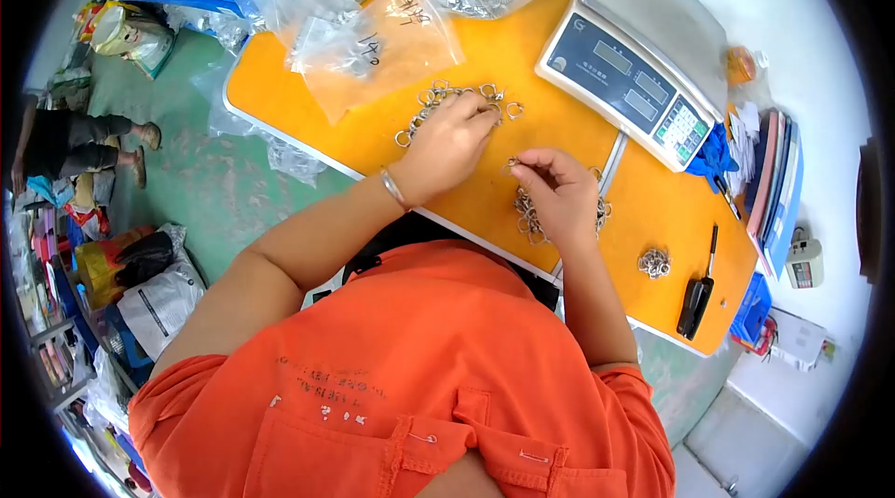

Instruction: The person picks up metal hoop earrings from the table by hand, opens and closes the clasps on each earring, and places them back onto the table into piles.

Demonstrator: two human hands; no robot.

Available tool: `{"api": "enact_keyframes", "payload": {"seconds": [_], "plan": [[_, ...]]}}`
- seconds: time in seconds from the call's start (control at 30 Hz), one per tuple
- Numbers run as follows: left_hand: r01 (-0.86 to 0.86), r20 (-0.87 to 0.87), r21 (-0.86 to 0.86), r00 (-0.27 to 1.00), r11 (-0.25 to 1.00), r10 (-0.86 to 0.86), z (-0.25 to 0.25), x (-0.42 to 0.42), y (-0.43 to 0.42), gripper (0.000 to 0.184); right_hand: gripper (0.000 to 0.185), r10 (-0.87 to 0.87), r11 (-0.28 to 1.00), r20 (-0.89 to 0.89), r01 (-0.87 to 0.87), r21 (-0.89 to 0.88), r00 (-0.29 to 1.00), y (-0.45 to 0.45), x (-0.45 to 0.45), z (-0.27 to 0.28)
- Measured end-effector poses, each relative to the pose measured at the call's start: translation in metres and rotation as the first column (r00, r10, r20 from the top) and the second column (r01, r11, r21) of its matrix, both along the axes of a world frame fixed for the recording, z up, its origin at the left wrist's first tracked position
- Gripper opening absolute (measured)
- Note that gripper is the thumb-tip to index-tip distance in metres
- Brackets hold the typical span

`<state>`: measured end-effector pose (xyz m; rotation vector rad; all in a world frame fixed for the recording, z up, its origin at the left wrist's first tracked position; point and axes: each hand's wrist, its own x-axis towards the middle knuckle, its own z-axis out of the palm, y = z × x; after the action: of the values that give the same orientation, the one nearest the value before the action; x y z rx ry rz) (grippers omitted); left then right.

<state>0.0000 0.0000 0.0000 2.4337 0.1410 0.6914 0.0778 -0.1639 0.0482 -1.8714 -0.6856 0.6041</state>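
Metal rings (530, 221) lie beside the left hand (449, 144), grip unclear, and right hand (566, 198), pinching one.

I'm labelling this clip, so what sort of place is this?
Probably a workshop or packing room: piles of metal rings lie on an orange table, along with clear plastic bags and a digital scale.

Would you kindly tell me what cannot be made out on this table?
In the head view:
Left ring pile: partly hidden by the left hand.
Right ring pile: partly hidden by the right hand.
Metal piece between the right fingertips: too small for its exact shape.
Scale displays: too small to read.
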Motion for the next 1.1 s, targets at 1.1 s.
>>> {"api": "enact_keyframes", "payload": {"seconds": [1.1], "plan": [[-0.043, 0.045, 0.013, 0.998, 0.999, 0.043, 0.004, 0.0, 0.005, 0.009, 0.007, 0.076, 0.936, -0.733, 0.206, 0.287, 0.676, -0.031, 0.007, 0.006]]}}
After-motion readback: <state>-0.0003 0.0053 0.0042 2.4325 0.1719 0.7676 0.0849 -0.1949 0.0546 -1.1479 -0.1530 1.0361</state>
